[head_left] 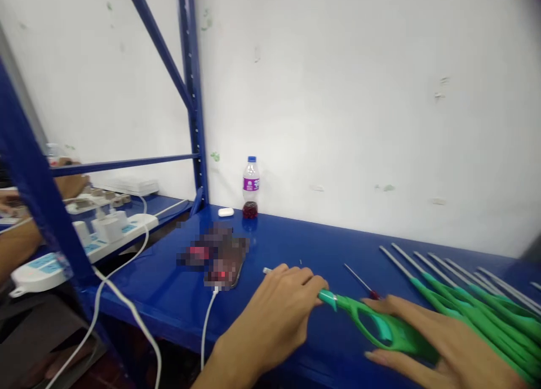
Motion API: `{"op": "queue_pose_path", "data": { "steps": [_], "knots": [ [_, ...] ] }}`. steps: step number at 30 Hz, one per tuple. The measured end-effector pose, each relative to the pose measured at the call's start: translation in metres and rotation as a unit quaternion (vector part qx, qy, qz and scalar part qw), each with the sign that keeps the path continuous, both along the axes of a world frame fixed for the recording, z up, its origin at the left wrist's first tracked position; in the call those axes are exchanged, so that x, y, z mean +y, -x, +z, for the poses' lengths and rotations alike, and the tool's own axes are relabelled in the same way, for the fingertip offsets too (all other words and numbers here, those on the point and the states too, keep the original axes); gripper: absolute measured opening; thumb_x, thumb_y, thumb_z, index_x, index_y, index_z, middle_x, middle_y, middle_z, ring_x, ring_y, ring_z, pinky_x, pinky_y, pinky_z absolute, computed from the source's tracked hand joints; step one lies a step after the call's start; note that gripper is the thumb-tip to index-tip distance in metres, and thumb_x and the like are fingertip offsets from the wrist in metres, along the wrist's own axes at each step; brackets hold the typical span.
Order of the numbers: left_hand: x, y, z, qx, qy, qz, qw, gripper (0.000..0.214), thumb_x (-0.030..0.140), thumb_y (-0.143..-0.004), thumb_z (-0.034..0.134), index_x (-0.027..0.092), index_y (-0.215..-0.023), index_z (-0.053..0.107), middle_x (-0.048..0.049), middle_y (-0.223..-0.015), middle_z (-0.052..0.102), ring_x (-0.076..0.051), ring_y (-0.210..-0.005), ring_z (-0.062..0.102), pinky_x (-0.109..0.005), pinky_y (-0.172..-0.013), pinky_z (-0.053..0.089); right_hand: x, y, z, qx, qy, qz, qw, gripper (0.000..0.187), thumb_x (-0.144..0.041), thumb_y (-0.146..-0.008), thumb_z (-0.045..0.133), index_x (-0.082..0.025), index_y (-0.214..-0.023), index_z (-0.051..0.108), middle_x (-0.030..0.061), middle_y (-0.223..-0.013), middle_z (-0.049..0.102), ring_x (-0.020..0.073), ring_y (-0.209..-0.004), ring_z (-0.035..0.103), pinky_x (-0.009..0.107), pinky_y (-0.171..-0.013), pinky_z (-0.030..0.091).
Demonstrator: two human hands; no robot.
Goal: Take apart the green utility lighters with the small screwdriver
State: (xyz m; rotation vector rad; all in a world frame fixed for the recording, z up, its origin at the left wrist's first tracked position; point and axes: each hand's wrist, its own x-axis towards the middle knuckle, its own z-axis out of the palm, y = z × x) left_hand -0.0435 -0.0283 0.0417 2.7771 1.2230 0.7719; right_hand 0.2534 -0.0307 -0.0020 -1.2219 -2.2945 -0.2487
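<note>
A green long-necked lighter (408, 335) with a teal trigger lies across the front of the blue table, held by both hands. My left hand (274, 315) is closed around its metal neck, and a short pale tip shows beyond the knuckles. At the handle end, my right hand (448, 344) grips the green body between thumb and fingers. More lighters of the same kind (477, 315) lie side by side at the right, their metal necks pointing to the back left. Behind the handle is a thin screwdriver (359, 281) with a dark red grip, partly covered by my right hand.
A bottle (251, 189) of dark red drink and a white earphone case (226, 212) stand near the wall. Two blurred phones (226, 265) lie at left, one with a white cable (207, 321). Past the blue frame (194, 96) are a power strip (122, 234) and another person's arm (17, 242).
</note>
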Motion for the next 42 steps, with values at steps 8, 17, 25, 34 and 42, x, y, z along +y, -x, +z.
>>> {"op": "queue_pose_path", "data": {
  "steps": [8, 17, 25, 34, 42],
  "knots": [
    [0.0, -0.001, -0.01, -0.052, -0.004, -0.007, 0.999, 0.027, 0.022, -0.107, 0.051, 0.028, -0.131, 0.06, -0.0044, -0.124, 0.069, -0.027, -0.108, 0.066, -0.047, -0.093, 0.054, -0.017, 0.028, 0.033, 0.005, 0.057, -0.013, 0.998, 0.037, -0.039, -0.088, 0.083, -0.032, -0.119, 0.063, 0.0009, -0.109, 0.079, 0.025, -0.085, 0.079, 0.032, -0.068, 0.06],
    [0.003, -0.012, -0.01, -0.111, 0.009, -0.028, 0.993, 0.014, 0.024, -0.107, 0.054, 0.026, -0.114, 0.066, -0.0008, -0.104, 0.07, -0.022, -0.093, 0.066, -0.038, -0.083, 0.052, -0.017, 0.046, 0.037, -0.04, -0.01, -0.006, 0.999, 0.044, -0.022, -0.088, 0.083, -0.028, -0.122, 0.056, 0.0006, -0.101, 0.072, 0.023, -0.083, 0.074, 0.031, -0.066, 0.05],
    [0.002, -0.012, -0.014, -0.099, -0.068, -0.033, 0.992, 0.013, 0.016, -0.105, 0.052, 0.025, -0.11, 0.06, -0.0009, -0.101, 0.069, -0.023, -0.087, 0.064, -0.04, -0.08, 0.046, -0.019, 0.052, 0.038, -0.022, 0.004, -0.002, 1.0, 0.019, -0.036, -0.105, 0.061, -0.028, -0.121, 0.061, 0.0027, -0.101, 0.072, 0.0233, -0.088, 0.07, 0.034, -0.074, 0.047],
    [0.005, -0.022, -0.021, -0.114, -0.13, -0.041, 0.984, 0.01, 0.017, -0.107, 0.051, 0.022, -0.111, 0.06, -0.002, -0.098, 0.07, -0.022, -0.081, 0.065, -0.039, -0.074, 0.052, -0.018, 0.049, 0.034, -0.007, -0.045, 0.001, 0.999, 0.012, -0.026, -0.105, 0.057, -0.025, -0.115, 0.065, 0.0014, -0.087, 0.069, 0.0237, -0.077, 0.064, 0.036, -0.069, 0.042],
    [0.007, -0.023, -0.022, -0.115, -0.147, -0.091, 0.978, 0.019, 0.021, -0.107, 0.055, 0.018, -0.124, 0.063, -0.0033, -0.096, 0.072, -0.021, -0.083, 0.062, -0.039, -0.076, 0.055, -0.021, 0.047, 0.037, 0.018, 0.009, 0.021, 1.0, 0.018, -0.021, -0.104, 0.057, -0.027, -0.118, 0.067, -0.0002, -0.088, 0.07, 0.0214, -0.079, 0.066, 0.034, -0.071, 0.044]
  ]
}}
